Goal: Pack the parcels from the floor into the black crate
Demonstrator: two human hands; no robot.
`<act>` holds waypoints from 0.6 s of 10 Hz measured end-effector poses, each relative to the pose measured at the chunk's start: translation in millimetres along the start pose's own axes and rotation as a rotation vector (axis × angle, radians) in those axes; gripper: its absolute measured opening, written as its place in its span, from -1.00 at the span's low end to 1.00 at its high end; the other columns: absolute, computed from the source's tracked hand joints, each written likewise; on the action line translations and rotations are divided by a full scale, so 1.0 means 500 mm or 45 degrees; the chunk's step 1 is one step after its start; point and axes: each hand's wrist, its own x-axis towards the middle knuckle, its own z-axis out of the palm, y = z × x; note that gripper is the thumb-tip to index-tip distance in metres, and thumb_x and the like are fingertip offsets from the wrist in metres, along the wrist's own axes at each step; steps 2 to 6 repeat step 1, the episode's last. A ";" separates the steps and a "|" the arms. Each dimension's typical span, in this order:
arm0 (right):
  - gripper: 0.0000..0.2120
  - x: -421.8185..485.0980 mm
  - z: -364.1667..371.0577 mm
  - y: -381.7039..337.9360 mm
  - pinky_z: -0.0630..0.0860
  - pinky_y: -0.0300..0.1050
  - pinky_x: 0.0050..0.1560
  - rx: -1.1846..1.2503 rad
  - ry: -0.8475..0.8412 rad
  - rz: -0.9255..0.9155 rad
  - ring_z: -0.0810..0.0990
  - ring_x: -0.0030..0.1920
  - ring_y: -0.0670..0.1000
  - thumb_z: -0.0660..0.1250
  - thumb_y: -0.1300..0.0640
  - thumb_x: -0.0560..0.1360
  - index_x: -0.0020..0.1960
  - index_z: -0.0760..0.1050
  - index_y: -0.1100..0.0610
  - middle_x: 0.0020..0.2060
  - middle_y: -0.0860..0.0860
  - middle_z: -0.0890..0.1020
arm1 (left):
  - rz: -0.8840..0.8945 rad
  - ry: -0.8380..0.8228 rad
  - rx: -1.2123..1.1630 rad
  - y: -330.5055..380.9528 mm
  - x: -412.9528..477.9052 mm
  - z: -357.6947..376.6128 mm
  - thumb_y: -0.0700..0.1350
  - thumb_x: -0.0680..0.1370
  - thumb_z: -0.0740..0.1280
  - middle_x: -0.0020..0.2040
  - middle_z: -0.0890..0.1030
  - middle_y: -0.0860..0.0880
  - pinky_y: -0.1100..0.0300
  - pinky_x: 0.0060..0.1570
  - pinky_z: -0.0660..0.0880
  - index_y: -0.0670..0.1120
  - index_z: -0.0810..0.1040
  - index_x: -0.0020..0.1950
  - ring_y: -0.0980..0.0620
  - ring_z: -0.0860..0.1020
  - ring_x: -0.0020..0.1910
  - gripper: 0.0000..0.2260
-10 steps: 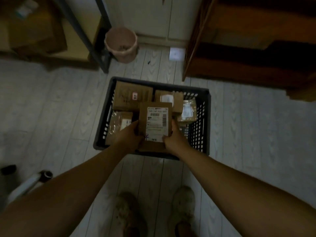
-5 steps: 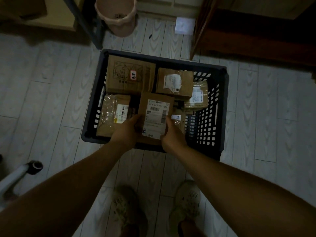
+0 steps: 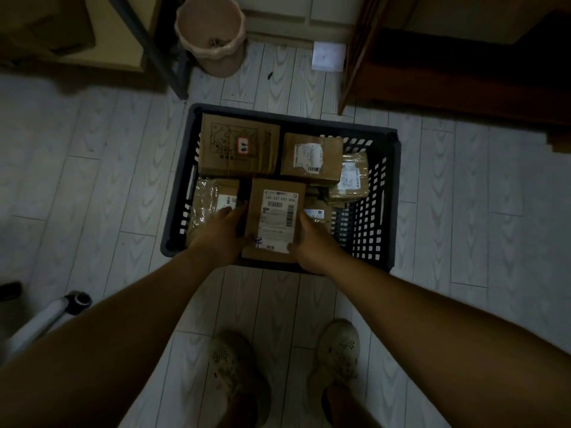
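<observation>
The black crate (image 3: 375, 242) stands on the floor in front of my feet, filled with several brown parcels. Both hands hold a flat brown parcel with a white shipping label (image 3: 276, 216) over the crate's near middle. My left hand (image 3: 221, 233) grips its left edge and my right hand (image 3: 312, 242) grips its right edge, thumb on top. Behind it lie a large box with a red-edged sticker (image 3: 239, 148) and a smaller labelled box (image 3: 310, 157). A taped parcel (image 3: 213, 200) lies at the near left, another taped parcel (image 3: 350, 177) at the right.
A pink bin (image 3: 211, 35) stands beyond the crate, next to a dark metal shelf leg (image 3: 154, 47). Dark wooden furniture (image 3: 448, 72) fills the upper right. A white chair leg with a black castor (image 3: 61, 310) lies at the lower left. My shoes (image 3: 234, 369) are on the pale plank floor.
The parcel in my hands has come lower into the crate's near middle. The view has tilted down and closer, so the crate looks larger.
</observation>
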 end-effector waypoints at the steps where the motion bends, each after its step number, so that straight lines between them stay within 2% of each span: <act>1: -0.43 -0.057 -0.051 -0.036 0.51 -0.04 0.21 0.015 0.078 -0.045 0.50 0.22 0.05 0.36 0.12 0.47 0.43 0.26 0.02 0.26 0.05 0.49 | -0.082 0.011 -0.109 0.030 -0.069 -0.065 -0.05 0.51 0.37 0.47 0.25 -0.12 -0.03 0.33 0.34 -0.03 0.14 0.52 -0.16 0.31 0.39 -0.35; 6: -0.43 -0.057 -0.051 -0.036 0.51 -0.04 0.21 0.015 0.078 -0.045 0.50 0.22 0.05 0.36 0.12 0.47 0.43 0.26 0.02 0.26 0.05 0.49 | -0.082 0.011 -0.109 0.030 -0.069 -0.065 -0.05 0.51 0.37 0.47 0.25 -0.12 -0.03 0.33 0.34 -0.03 0.14 0.52 -0.16 0.31 0.39 -0.35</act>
